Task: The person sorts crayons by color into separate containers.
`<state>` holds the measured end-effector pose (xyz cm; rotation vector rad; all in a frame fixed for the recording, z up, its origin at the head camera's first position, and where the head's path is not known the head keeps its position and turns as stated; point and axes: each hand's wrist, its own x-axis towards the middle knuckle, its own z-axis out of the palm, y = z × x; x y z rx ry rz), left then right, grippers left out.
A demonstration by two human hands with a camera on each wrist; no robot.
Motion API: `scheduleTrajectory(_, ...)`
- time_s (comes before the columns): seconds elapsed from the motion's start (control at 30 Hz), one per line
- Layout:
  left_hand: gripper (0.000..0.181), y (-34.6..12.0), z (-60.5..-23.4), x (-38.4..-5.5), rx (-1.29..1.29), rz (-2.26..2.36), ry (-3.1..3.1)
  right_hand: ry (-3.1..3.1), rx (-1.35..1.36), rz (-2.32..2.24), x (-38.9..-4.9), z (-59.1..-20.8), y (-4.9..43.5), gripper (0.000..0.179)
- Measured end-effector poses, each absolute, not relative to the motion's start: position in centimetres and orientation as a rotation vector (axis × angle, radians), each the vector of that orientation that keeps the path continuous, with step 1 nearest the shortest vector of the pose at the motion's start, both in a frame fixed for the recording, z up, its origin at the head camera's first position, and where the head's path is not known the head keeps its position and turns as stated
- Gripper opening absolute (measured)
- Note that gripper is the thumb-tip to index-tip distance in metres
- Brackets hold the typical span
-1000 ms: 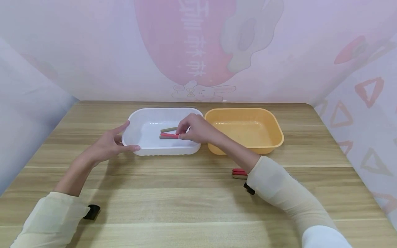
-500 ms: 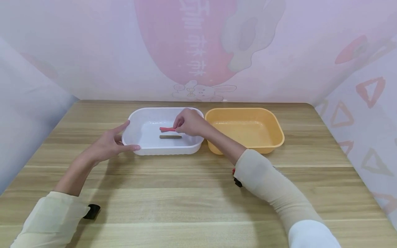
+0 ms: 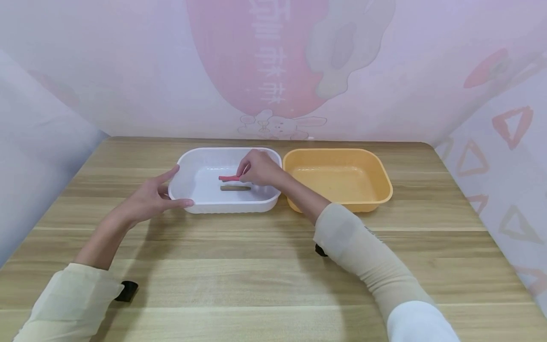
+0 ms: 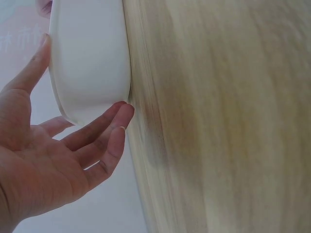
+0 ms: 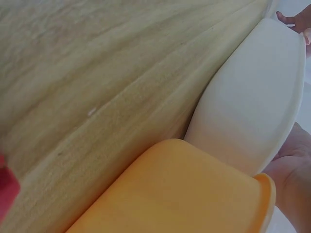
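A white plastic basin stands on the table. My left hand grips its left end, thumb on the near rim and fingers against the end wall; in the left wrist view the fingertips touch the wall low down. Inside the basin, my right hand pinches the right end of a red stick. Something darker shows just under that stick, too small to make out. Nearer to me, a brown stick lies flat on the basin floor. In the right wrist view the right hand's fingertips are hidden behind the basin wall.
Right beside the white basin stands an orange basin, its left end under my right forearm. A red piece pokes in at the left edge of the right wrist view. A patterned wall rises behind the wooden table.
My right hand has moved slightly away from me and left with the red stick, apart from the near brown stick. My right sleeve now hides the sticks on the table. The left hand stays put.
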<state>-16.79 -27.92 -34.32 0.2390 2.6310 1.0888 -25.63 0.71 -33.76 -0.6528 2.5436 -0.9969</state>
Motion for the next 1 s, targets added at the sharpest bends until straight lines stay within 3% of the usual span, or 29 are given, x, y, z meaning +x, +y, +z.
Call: scheduleTrajectory(1.0, 0.109, -27.75, -34.29, -16.55, 0.242, 1.127, 2.614, 2.573, -0.592, -0.935, -26.1, -34.37, -0.1, 0.015)
